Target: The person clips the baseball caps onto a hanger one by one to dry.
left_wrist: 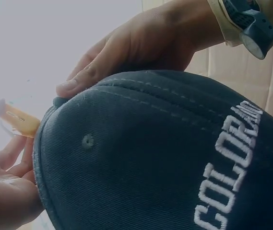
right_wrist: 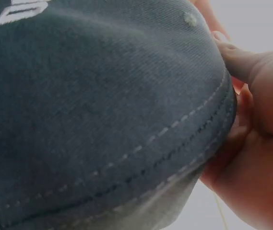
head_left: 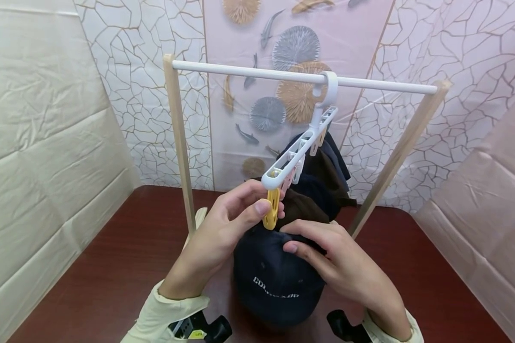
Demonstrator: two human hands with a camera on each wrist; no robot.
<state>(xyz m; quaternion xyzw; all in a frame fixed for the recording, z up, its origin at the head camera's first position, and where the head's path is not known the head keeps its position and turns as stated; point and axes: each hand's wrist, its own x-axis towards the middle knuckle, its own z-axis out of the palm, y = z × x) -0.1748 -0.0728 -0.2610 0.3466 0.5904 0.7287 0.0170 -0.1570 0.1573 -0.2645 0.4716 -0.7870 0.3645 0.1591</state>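
Observation:
A dark navy baseball cap (head_left: 279, 281) with white lettering hangs under the near end of a white multi-clip hanger (head_left: 298, 155). My left hand (head_left: 227, 228) pinches a yellow clip (head_left: 271, 209) at that end, thumb on its near side. With thumb and fingers, my right hand (head_left: 332, 257) grips the cap by its top. In the left wrist view the clip (left_wrist: 23, 120) meets the cap's crown edge; whether its jaws bite the fabric cannot be made out. The cap's side and stitched edge (right_wrist: 126, 158) fill the right wrist view.
The hanger hooks over a white rod (head_left: 240, 71) between two wooden posts (head_left: 180, 143). Behind the navy cap, more dark and brown caps (head_left: 326, 176) hang from other clips. A dark red table (head_left: 124, 257) lies below, with fabric-covered walls (head_left: 38, 143) around it.

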